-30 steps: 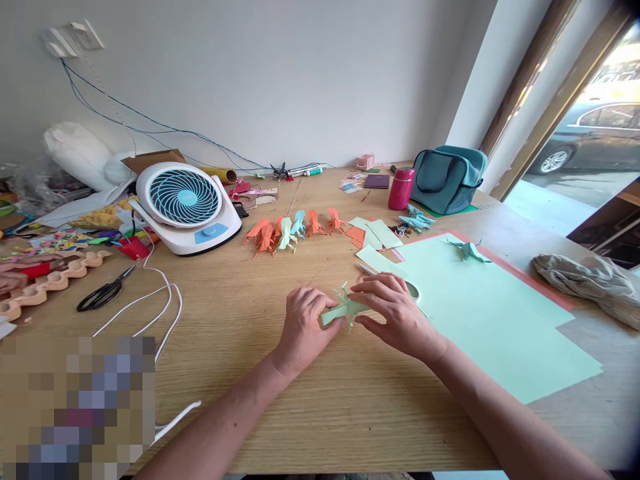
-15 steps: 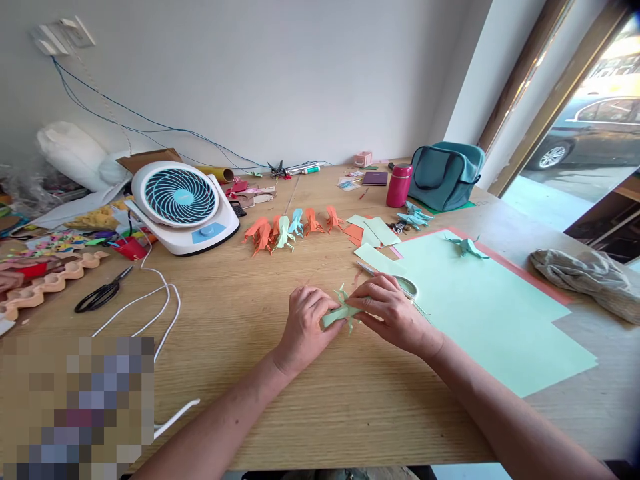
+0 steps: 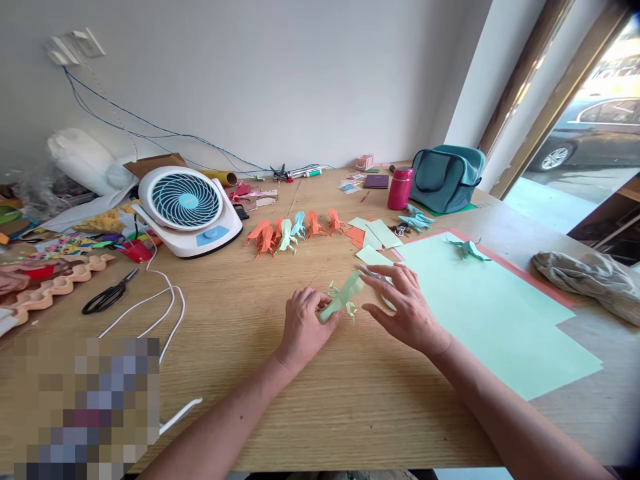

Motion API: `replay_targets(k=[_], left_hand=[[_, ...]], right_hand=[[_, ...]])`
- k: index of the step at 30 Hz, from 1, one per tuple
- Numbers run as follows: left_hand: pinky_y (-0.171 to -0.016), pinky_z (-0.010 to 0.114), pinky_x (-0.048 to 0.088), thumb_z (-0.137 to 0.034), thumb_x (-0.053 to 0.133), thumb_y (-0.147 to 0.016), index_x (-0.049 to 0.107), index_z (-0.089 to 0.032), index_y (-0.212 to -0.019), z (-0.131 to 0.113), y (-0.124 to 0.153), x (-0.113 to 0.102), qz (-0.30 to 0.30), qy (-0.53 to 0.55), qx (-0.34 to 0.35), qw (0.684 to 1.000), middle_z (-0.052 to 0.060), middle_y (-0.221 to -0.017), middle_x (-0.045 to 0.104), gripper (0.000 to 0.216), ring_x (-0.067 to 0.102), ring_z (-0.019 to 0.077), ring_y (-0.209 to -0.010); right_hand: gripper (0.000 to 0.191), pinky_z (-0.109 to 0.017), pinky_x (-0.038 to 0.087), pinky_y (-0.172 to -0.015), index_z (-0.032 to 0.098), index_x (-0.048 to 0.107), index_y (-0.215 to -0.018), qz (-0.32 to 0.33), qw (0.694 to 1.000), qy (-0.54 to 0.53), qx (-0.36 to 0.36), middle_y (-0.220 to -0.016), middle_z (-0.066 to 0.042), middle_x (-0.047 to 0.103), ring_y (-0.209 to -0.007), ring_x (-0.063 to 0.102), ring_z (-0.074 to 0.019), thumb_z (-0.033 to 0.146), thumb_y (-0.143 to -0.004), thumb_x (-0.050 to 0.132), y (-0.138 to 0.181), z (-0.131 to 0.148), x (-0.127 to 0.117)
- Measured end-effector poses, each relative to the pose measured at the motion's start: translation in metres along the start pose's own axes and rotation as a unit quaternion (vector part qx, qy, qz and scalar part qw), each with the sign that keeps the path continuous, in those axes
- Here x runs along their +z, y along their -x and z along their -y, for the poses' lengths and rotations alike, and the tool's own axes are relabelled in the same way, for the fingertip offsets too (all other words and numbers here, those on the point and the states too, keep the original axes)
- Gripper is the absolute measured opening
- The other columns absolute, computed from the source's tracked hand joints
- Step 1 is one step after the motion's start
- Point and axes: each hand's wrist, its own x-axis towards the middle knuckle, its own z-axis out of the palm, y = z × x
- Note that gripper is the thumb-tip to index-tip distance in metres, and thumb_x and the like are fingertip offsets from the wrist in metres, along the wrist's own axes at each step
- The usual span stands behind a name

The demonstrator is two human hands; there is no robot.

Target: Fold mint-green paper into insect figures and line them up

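Note:
In the head view, my left hand [image 3: 306,321] pinches one end of a pale green origami figure [image 3: 345,295], which has small folded legs sticking out on both sides. The figure tilts up to the right, its wide end free. My right hand [image 3: 404,308] is just right of that end, fingers spread and holding nothing. Under the right fingers lies a pair of scissors [image 3: 371,272], partly hidden. Beyond the hands stands a row of similar folded figures: orange [image 3: 315,225], green [image 3: 287,236] and blue [image 3: 299,225].
Large green sheets [image 3: 493,313] cover the right side, with a folded green figure [image 3: 469,250] on top. Small paper pieces [image 3: 384,233], a pink bottle [image 3: 400,189] and a teal bag [image 3: 445,180] lie behind. Leftward are a fan [image 3: 187,203], black scissors [image 3: 107,297] and another person's hand [image 3: 14,279].
My right hand has let go of the green figure and opened, moving slightly right. The figure's wide end now tips upward, while my left hand keeps its grip. The view has shifted slightly.

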Motion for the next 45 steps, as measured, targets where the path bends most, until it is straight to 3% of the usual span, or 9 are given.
replay_targets(k=[3,7,10,13,18,25,29,35,45], left_hand=[[-0.076,0.033,0.045,-0.031,0.069,-0.082,0.056,-0.020,-0.079,0.013,-0.005,0.003,-0.011,0.022,-0.047,0.999,0.002,-0.081,0.063,0.017,0.058,0.0192,-0.080],[-0.069,0.030,0.044,-0.041,0.065,-0.085,0.054,-0.020,-0.086,0.028,-0.009,0.009,-0.011,0.028,-0.139,0.990,0.002,-0.079,0.064,0.024,0.060,0.0178,-0.074],[-0.065,0.028,0.043,-0.044,0.067,-0.083,0.052,-0.020,-0.089,0.030,-0.008,0.013,0.005,0.004,-0.168,0.986,0.001,-0.076,0.063,0.029,0.061,0.0186,-0.073],[-0.064,0.028,0.042,-0.047,0.068,-0.081,0.052,-0.021,-0.084,0.026,-0.007,0.012,0.032,-0.003,-0.166,0.986,0.001,-0.074,0.062,0.031,0.061,0.0188,-0.072],[-0.059,0.025,0.037,-0.044,0.045,-0.095,0.056,-0.021,-0.076,0.034,-0.016,-0.006,0.072,0.043,-0.176,0.981,-0.001,-0.068,0.064,0.031,0.058,0.0144,-0.062],[-0.058,0.025,0.037,-0.028,0.051,-0.089,0.065,-0.021,-0.074,0.054,-0.027,-0.028,0.104,0.053,-0.151,0.982,-0.001,-0.068,0.068,0.021,0.057,0.0135,-0.060],[-0.062,0.025,0.042,-0.022,0.054,-0.086,0.068,-0.022,-0.076,0.053,-0.025,-0.029,0.135,0.065,-0.119,0.982,0.000,-0.075,0.072,0.017,0.061,0.0144,-0.066],[-0.066,0.025,0.047,-0.009,0.056,-0.078,0.071,-0.022,-0.084,0.055,-0.020,-0.031,0.176,0.078,-0.093,0.977,0.001,-0.085,0.072,0.020,0.064,0.0148,-0.072],[-0.057,0.024,0.040,-0.012,0.063,-0.074,0.069,-0.019,-0.079,0.055,-0.014,-0.023,0.231,0.080,-0.093,0.965,-0.001,-0.069,0.064,0.011,0.058,0.0142,-0.062]], right_hand=[[0.047,-0.055,0.040,-0.101,0.029,0.051,-0.138,-0.011,1.000,-0.001,0.015,-0.132,-0.013,0.056,-0.115,0.055,-0.0322,0.031,-0.092,0.062,0.001,0.000,-0.001],[0.042,-0.055,0.040,-0.100,0.029,0.054,-0.134,0.031,1.000,-0.004,-0.001,-0.129,-0.012,0.059,-0.113,0.056,-0.0314,0.029,-0.092,0.061,0.001,0.002,0.001],[0.039,-0.054,0.040,-0.100,0.028,0.055,-0.132,0.053,0.999,-0.001,-0.006,-0.127,-0.012,0.060,-0.113,0.057,-0.0307,0.027,-0.093,0.061,0.001,0.003,0.003],[0.038,-0.053,0.040,-0.101,0.027,0.055,-0.131,0.060,0.998,0.001,-0.002,-0.128,-0.012,0.060,-0.113,0.057,-0.0302,0.026,-0.093,0.061,0.002,0.003,0.004],[0.037,-0.054,0.040,-0.101,0.028,0.056,-0.130,0.047,0.999,0.000,0.012,-0.127,-0.012,0.061,-0.114,0.057,-0.0306,0.026,-0.093,0.059,0.003,-0.001,0.004],[0.021,-0.045,0.048,-0.086,0.025,0.061,-0.115,0.020,0.997,-0.042,0.056,-0.109,-0.010,0.067,-0.101,0.062,-0.0273,0.021,-0.097,0.051,0.008,0.005,0.014],[0.018,-0.036,0.051,-0.073,0.023,0.062,-0.106,0.063,0.985,-0.131,0.096,-0.090,-0.006,0.069,-0.079,0.065,-0.0211,0.018,-0.097,0.048,0.010,0.022,0.024],[0.014,-0.030,0.049,-0.061,0.022,0.063,-0.099,0.127,0.959,-0.188,0.169,-0.080,-0.003,0.069,-0.064,0.060,-0.0172,0.020,-0.094,0.051,0.010,0.037,0.042],[0.012,-0.027,0.046,-0.057,0.020,0.063,-0.092,0.147,0.934,-0.223,0.237,-0.073,-0.001,0.068,-0.063,0.060,-0.0160,0.024,-0.087,0.052,0.008,0.040,0.059]])
